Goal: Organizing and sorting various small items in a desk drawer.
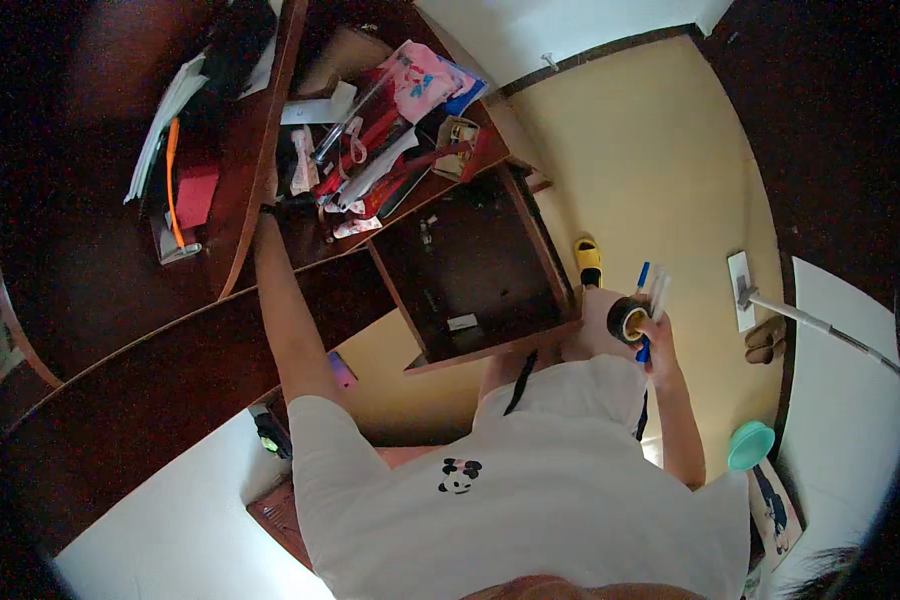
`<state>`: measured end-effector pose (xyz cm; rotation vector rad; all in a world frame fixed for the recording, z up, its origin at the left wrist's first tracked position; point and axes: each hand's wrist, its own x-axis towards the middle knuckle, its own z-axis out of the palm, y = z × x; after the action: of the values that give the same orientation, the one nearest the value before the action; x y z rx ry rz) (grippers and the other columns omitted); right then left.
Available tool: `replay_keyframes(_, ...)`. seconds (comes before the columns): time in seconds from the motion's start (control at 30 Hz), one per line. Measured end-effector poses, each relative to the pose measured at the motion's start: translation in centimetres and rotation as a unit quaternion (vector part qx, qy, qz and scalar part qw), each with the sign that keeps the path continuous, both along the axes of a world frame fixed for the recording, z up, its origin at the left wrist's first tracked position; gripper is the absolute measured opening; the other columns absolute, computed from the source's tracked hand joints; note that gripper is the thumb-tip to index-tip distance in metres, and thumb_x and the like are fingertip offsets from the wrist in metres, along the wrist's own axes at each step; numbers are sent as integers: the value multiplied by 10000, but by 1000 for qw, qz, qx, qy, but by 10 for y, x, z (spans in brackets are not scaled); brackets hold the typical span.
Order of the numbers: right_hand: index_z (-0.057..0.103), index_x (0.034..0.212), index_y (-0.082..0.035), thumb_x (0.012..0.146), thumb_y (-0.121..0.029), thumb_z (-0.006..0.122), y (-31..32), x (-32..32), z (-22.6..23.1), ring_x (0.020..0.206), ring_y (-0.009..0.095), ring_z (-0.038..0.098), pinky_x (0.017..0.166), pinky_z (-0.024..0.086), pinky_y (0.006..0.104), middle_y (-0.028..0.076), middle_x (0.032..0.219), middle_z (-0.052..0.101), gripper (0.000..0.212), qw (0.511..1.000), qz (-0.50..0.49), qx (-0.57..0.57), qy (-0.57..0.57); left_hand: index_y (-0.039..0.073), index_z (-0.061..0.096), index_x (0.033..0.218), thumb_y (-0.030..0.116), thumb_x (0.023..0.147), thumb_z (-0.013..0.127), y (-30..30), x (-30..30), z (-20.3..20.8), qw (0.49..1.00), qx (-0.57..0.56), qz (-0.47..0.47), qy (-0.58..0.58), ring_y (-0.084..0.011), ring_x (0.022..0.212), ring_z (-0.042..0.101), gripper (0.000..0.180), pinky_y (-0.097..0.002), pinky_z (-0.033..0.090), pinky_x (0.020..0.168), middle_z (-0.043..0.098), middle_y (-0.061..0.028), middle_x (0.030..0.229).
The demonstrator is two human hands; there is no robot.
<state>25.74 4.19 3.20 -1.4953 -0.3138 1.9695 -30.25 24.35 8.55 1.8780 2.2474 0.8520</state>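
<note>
My right hand (658, 342) is closed around a roll of black tape (620, 318), a blue pen (644, 274) and a clear, tube-like thing (660, 285). They are held upright beside an open, pulled-out drawer (470, 285). In the drawer lie a small white piece (462, 322) and a few tiny bits. My left arm reaches forward to the dark wooden desk, where my left hand (270, 190) is mostly hidden beside an upright panel; its fingers do not show. Near it is a heap with a pink bag (417, 85), papers (380, 168) and red items.
A small box (457, 148) sits at the desk's right corner. Left of the panel are an orange strap (173, 180) and a red box (198, 195). On the floor are a yellow shoe (587, 255), a mop (745, 292), brown slippers (765, 341) and a green basin (751, 445).
</note>
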Motion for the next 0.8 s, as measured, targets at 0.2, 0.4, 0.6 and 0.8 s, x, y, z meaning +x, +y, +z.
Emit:
replay_keyframes(0.2, 479, 952, -47, 676, -108, 499, 6, -3, 1, 447, 38, 416, 354, 327, 150, -6, 648, 485, 283, 1000, -11, -3, -15, 18, 390, 1167, 318, 786, 513, 0, 20, 25, 999, 20, 25, 17, -241, 1124, 346, 501, -329, 259, 945, 380, -120, 1216)
replay_keyframes(0.4, 479, 947, -48, 671, -127, 510, 8, -6, 6, 434, 26, 405, 361, 324, 137, -19, 642, 488, 289, 1000, -24, 10, -3, 10, 370, 1180, 303, 818, 478, -10, 33, 29, 998, 35, 56, 21, -242, 1139, 324, 477, -337, 251, 957, 357, -123, 1234)
replay_keyframes(0.6, 480, 940, -51, 671, -149, 521, 9, -5, 1, 441, 15, 406, 366, 319, 125, -21, 645, 490, 289, 999, 31, 24, 9, 6, 381, 1181, 322, 850, 399, -24, -47, -9, 992, -26, 102, -63, -209, 1120, 358, 458, -297, 265, 935, 397, -106, 1209)
replay_keyframes(0.8, 477, 942, -51, 670, -127, 518, 0, -2, -12, 458, 29, 418, 366, 325, 137, -15, 650, 485, 285, 999, 16, -9, -33, 6, 377, 1175, 303, 827, 452, -41, -7, 15, 995, -4, 98, -18, -270, 1117, 350, 464, -336, 276, 924, 376, -148, 1215)
